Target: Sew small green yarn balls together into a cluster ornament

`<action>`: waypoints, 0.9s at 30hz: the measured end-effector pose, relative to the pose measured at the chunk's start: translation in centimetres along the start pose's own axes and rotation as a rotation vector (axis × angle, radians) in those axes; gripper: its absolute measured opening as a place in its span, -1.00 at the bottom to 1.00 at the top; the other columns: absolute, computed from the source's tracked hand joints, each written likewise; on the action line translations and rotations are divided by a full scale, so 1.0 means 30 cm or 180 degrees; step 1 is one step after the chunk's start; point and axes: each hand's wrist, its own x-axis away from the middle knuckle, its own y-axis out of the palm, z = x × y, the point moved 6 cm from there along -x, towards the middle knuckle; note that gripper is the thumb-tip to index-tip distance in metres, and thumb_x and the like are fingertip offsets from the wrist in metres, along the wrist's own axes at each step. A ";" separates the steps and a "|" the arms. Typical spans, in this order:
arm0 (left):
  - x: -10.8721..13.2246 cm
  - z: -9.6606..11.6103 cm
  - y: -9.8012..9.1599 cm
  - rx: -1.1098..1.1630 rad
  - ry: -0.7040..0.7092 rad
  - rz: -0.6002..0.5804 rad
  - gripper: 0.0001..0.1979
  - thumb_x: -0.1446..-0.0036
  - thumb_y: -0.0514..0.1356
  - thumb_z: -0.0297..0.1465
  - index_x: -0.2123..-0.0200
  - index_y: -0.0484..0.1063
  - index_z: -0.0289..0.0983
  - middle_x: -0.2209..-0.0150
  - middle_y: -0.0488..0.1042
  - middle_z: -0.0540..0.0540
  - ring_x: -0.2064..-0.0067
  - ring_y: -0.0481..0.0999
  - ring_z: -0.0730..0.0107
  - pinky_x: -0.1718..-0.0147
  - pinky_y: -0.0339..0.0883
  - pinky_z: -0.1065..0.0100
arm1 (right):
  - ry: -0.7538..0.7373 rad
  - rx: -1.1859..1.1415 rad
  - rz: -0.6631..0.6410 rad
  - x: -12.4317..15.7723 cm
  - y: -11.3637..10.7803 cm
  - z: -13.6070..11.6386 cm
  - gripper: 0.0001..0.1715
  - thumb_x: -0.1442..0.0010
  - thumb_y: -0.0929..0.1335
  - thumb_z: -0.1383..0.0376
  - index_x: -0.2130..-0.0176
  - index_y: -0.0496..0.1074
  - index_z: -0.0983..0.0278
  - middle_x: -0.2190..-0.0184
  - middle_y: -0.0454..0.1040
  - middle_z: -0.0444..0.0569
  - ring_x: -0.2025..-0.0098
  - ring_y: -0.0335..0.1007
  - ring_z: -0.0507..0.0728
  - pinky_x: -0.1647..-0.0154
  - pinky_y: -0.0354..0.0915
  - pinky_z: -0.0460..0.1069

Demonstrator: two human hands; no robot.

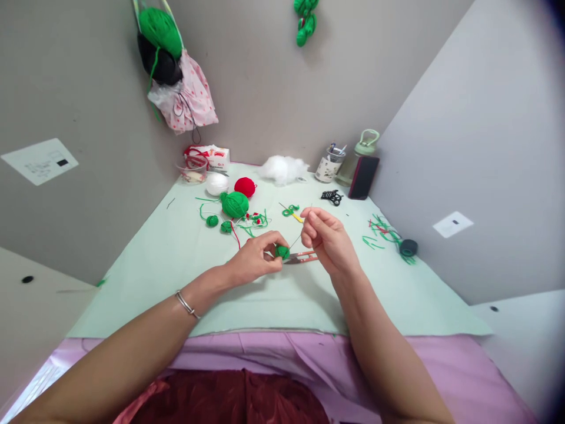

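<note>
My left hand (258, 256) pinches a small green crocheted ball (282, 252) between thumb and fingertips, above the table. From the ball a thin dark thread (295, 241) runs up to my right hand (324, 235), whose thumb and forefinger are pressed together on it. A thin tip shows just above those fingers, too fine to name. Thread snips (304, 257) with orange handles lie behind and below the ball, partly covered by my right hand. A yellow-handled crochet hook (296, 217) lies beyond, by a green crocheted piece (289, 210).
Beyond my left hand lie green yarn (235, 204), red yarn (245, 187), white yarn (217, 184) and two small green balls (212, 221). White stuffing (283, 169), a pen holder (330, 165), a bottle (351, 165) and a phone (364, 178) stand behind. Black tape (408, 247) sits right.
</note>
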 end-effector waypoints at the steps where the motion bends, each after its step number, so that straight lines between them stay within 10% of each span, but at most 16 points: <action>1: 0.001 0.002 0.001 0.0053 0.0000 -0.0010 -0.82 0.02 0.19 -0.50 0.27 0.40 -0.23 0.32 0.38 0.01 0.33 0.49 0.42 0.34 0.40 0.38 | -0.0048 -0.0024 0.0049 -0.002 -0.003 -0.005 -0.67 -0.10 0.49 0.07 0.28 0.46 0.25 0.62 0.12 -0.28 0.61 0.11 -0.06 0.58 0.06 -0.11; 27: -0.019 -0.019 -0.130 0.1238 -0.0065 0.0926 -0.61 -0.12 0.35 -0.25 0.04 0.41 -0.29 0.11 0.51 -0.14 0.06 0.57 0.25 -0.08 0.38 0.13 | -0.1724 0.2829 0.0092 0.080 0.080 -0.043 -0.86 -0.28 0.37 0.33 0.30 0.55 0.24 0.49 0.38 -0.11 0.45 0.23 0.03 0.37 0.17 -0.02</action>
